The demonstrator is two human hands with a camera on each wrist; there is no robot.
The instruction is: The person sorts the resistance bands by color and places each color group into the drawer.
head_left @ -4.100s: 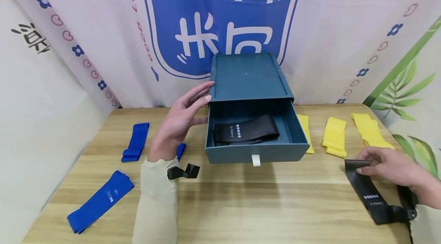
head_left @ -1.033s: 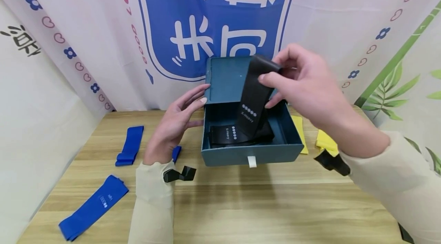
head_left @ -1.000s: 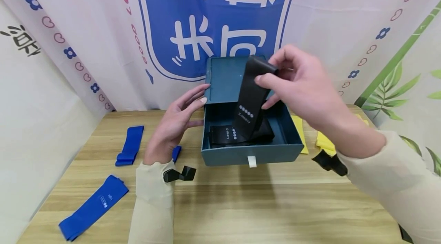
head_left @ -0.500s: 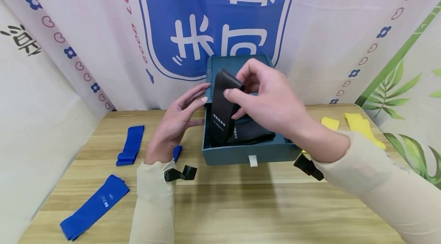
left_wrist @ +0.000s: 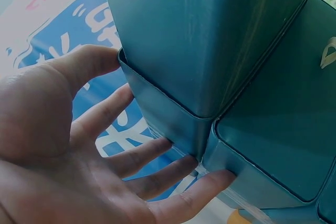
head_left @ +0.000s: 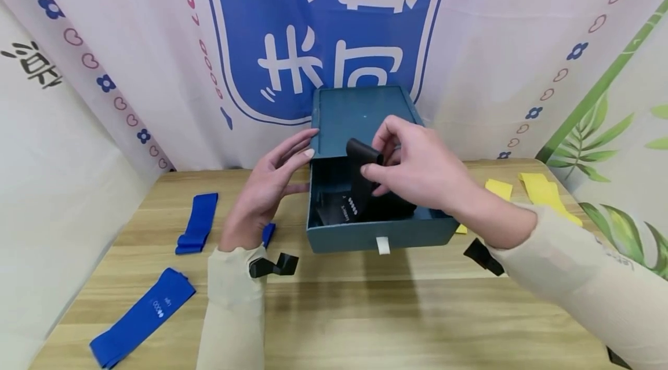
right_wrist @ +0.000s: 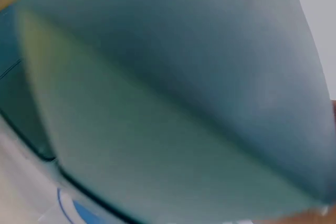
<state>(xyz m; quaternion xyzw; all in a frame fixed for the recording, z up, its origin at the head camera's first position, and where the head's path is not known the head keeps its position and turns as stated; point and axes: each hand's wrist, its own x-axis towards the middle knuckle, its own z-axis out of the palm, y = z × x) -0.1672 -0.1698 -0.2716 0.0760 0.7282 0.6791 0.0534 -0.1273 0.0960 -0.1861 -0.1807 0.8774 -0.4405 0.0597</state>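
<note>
In the head view, the right hand (head_left: 414,164) pinches the folded top of a black resistance band (head_left: 362,155). Its printed lower end reaches down into the pulled-out drawer (head_left: 344,236) of a dark teal box (head_left: 365,115). More black band lies beneath it, partly covered by the hand. The left hand (head_left: 266,184) touches the box's left side with fingers extended. From the left wrist view, that hand (left_wrist: 100,150) has its thumb at the casing's edge and fingertips along the side. A blurred teal drawer wall (right_wrist: 173,87) fills most of the right wrist view.
Blue bands (head_left: 143,318) lie at the table's left, one partly behind the left forearm. Yellow bands (head_left: 550,196) lie on the right, some partly hidden by the right arm. Behind the wooden table (head_left: 334,323) hangs a printed curtain (head_left: 469,39). The drawer has a white pull tab (head_left: 383,245).
The right hand took the black band from the table's right side to above the drawer, moved left, then lowered it inside. The left hand stays against the box.
</note>
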